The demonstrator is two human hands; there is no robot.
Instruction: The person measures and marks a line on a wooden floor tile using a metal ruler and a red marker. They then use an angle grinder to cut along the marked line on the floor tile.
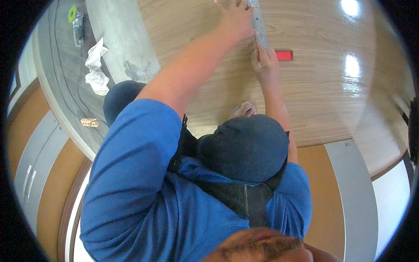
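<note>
My left hand (235, 17) reaches far forward and presses a long metal ruler (258, 22) flat against a light wood-grain panel (323, 87). At the ruler's near end my right hand (265, 63) has its fingers closed, and a flat red piece (284, 55), like a carpenter's pencil, sticks out of them to the right. I crouch on the panel in a blue shirt, with one dark trouser knee (246, 146) below my hands and the other (120, 98) at the left.
A grey board (118, 39) lies left of the panel. On the grey floor beyond are a crumpled white cloth (97, 70), a green roll beside a packet (75, 19) and a small tan plug block (88, 123). Grey and wood cabinet fronts (30, 170) line the left; a grey strip (353, 196) runs at the right.
</note>
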